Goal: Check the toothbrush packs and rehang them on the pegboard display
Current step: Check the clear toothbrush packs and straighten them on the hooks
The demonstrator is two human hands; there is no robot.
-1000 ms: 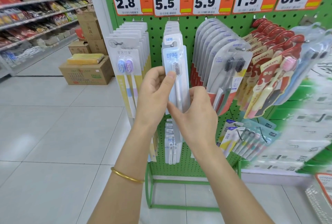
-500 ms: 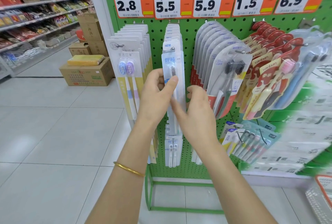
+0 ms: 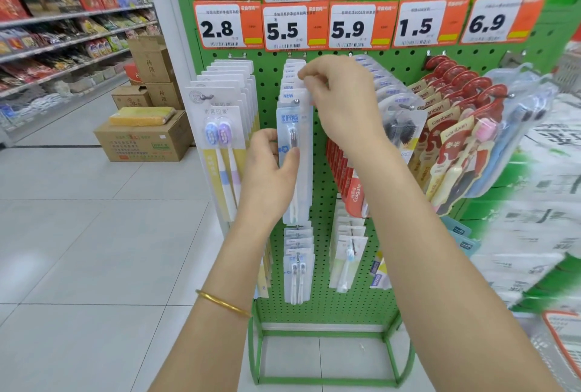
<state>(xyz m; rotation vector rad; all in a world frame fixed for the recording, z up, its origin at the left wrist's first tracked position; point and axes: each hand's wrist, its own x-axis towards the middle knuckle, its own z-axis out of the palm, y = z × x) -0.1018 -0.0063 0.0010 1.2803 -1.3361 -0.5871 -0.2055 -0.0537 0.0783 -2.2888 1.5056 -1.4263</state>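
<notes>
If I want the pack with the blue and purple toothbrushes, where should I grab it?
Probably pinch the blue and purple pack low on its flat card, coming from the front. It hangs upright, first on its hook, so its front and bottom are free; the top is caught on the hook and more packs sit close behind.
</notes>
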